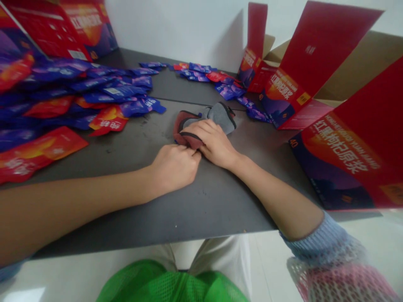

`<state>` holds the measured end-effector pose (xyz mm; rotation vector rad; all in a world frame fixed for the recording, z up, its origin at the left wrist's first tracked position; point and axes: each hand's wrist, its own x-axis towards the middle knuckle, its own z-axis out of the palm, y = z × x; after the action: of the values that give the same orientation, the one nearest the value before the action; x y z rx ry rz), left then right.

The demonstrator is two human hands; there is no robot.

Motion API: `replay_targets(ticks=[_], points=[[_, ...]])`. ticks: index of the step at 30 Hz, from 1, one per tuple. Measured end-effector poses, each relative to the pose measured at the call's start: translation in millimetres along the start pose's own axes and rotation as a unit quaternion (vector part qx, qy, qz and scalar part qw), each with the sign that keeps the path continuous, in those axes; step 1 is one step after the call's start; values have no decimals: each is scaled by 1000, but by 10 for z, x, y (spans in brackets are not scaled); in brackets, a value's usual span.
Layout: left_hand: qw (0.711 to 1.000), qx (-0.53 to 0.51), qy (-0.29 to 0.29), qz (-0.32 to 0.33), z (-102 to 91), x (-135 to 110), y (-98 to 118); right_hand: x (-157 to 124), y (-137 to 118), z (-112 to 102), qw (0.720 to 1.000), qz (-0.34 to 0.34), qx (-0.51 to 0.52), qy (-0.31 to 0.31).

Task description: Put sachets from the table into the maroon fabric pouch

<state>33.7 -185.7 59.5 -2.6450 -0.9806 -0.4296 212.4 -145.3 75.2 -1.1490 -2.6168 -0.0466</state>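
Observation:
A grey and dark-red work glove point(217, 115) lies on the dark grey table point(201, 205) in front of me. My right hand point(214, 142) rests on the glove's near part, fingers curled over its red cuff edge. My left hand point(173, 165) is closed in a fist and pinches the same cuff edge where the two hands meet. The part of the glove under my right hand is hidden.
Several purple and red foil sachets point(78, 96) are heaped at the left and scattered along the back point(201, 72). Opened red and purple cartons stand at the right point(349, 155) and back left point(69, 25). A green mesh bag point(170, 283) sits below the table edge.

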Motion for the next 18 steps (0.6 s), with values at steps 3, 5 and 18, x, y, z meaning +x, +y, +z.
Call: replay_targets(ticks=[3, 5, 18], points=[[1000, -7, 1, 3, 5, 0, -3, 9, 16, 13, 1000, 8, -7, 1], [1000, -12, -1, 4, 15, -1, -4, 11, 32, 16, 999, 28, -16, 8], [1000, 10, 13, 18, 51, -10, -10, -24, 165, -5, 979, 177, -86, 55]])
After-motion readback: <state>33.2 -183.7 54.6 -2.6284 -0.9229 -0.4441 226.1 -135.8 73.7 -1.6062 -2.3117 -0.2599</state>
